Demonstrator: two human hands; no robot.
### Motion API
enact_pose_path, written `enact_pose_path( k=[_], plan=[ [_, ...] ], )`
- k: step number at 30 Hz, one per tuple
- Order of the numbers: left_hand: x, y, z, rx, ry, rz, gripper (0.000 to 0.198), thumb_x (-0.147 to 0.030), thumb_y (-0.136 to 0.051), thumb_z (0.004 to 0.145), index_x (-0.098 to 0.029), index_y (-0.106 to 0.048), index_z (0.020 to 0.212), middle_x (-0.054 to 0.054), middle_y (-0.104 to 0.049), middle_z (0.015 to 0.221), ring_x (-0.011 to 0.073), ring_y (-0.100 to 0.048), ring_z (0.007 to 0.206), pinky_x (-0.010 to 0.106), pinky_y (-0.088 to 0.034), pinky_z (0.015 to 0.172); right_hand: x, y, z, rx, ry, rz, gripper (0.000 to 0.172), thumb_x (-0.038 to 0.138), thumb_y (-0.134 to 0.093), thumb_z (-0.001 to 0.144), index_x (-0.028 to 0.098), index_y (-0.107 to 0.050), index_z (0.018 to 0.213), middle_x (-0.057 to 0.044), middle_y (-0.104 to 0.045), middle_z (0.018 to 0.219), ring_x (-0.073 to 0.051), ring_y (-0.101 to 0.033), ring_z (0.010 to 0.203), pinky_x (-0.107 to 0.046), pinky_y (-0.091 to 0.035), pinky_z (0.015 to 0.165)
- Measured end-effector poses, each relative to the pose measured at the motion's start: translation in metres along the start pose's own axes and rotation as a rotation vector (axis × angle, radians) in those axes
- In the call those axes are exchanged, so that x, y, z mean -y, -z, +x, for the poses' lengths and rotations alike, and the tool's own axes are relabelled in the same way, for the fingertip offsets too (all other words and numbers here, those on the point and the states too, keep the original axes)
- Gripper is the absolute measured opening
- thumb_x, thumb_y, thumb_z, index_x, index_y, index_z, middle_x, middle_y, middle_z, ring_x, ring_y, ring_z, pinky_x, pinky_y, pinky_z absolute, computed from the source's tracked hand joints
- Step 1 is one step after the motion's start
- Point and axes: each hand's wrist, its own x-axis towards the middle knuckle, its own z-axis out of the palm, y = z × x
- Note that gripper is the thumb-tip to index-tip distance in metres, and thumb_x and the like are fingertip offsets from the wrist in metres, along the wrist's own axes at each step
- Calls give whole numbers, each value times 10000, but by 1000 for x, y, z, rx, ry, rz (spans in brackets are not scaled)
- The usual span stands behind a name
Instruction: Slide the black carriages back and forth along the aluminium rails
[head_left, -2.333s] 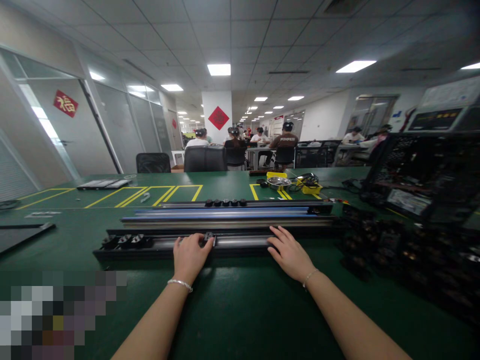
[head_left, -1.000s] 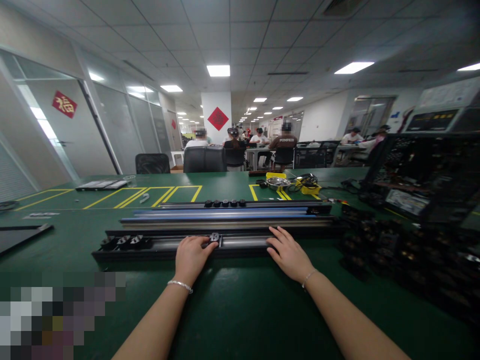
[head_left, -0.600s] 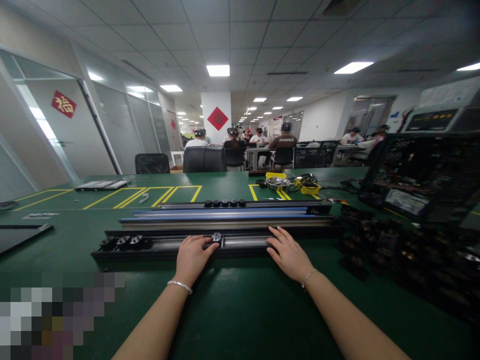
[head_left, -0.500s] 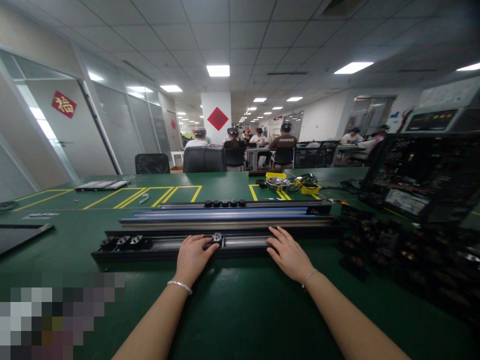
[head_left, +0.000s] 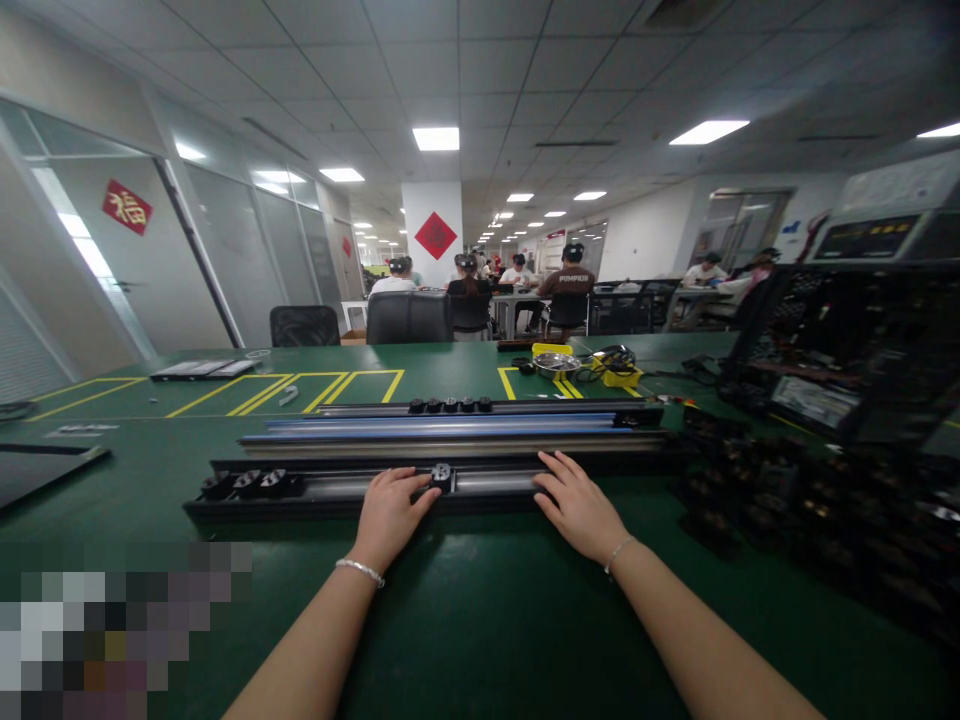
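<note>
A long black rail with a grey metallic channel [head_left: 495, 483] lies crosswise on the green table. My left hand [head_left: 388, 515] has its thumb and fingertips closed at the left side of a small black socket module [head_left: 442, 474] that sits in the channel near the middle. My right hand [head_left: 581, 508] rests on the rail further right, fingers spread, with no module beneath it that I can see. At the rail's left end are three similar socket modules [head_left: 246, 483].
Behind lie more rails, one a blue-edged strip [head_left: 442, 427], and a row of several modules [head_left: 450, 405]. A dark heap of modules [head_left: 810, 500] covers the right side, before an opened equipment case [head_left: 825, 350]. A metal dish [head_left: 556, 366] stands farther back.
The socket module at my left hand has slid slightly to the right along the channel, and my left hand has moved with it. My right hand has stayed in place.
</note>
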Motion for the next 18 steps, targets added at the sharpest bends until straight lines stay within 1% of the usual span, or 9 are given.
enact_pose_path(
  k=[5,10,14,18],
  plan=[
    [-1,1,0,4,7,-2,349,-466,-463,797,-246,-680,960,59,-663,1029,216,-545,1039,398,-354,950,0,0,1,6,-6,5,348,392,-346,858,243,-575,1073,-32,-353,1384,-223,-201,1305,-429,-302,1015],
    [-1,0,-1,-5,-26,-23,334,-454,-482,789,-247,-678,964,54,-670,1006,223,-544,1038,406,-367,934,0,-1,1,9,-9,9,348,393,-348,855,244,-573,1074,-32,-348,1388,-223,-198,1305,-433,-297,1017],
    [-1,-1,-1,14,-66,-43,337,-446,-475,797,-242,-668,982,48,-669,1015,220,-526,1063,409,-354,946,0,0,0,14,-9,2,358,399,-337,860,238,-573,1074,-38,-348,1388,-224,-200,1304,-426,-302,1015],
    [-2,-1,-1,38,-58,-49,332,-440,-487,791,-245,-663,993,50,-664,1031,223,-518,1070,415,-352,942,0,0,0,-5,-6,2,345,397,-351,856,245,-576,1068,-33,-361,1380,-219,-210,1301,-423,-294,1023]
  ],
)
